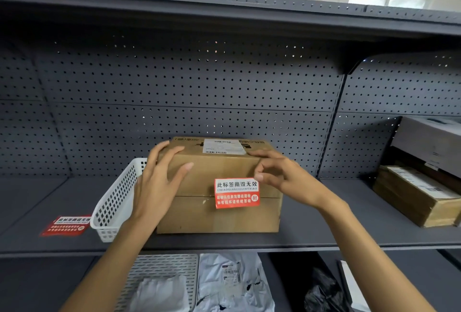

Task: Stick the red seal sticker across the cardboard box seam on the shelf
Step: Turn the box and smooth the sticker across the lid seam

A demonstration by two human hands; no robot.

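A brown cardboard box (pixel 199 214) stands on the dark grey shelf (pixel 311 236), with a white shipping label on its top. A red seal sticker (pixel 237 193) with white and black print lies flat on the box's front face, straddling the horizontal seam. My left hand (pixel 159 182) rests against the box's upper left corner, fingers spread. My right hand (pixel 282 174) sits at the upper right front edge, index finger stretched along the top edge and the other fingers curled just above the sticker's right corner. Neither hand holds anything.
A white perforated plastic basket (pixel 114 202) leans against the box's left side. A second red sticker sheet (pixel 66 225) lies flat on the shelf at left. More cardboard boxes (pixel 419 197) stand at right. Below are grey mailer bags (pixel 232 284) and a metal mesh tray (pixel 159 266).
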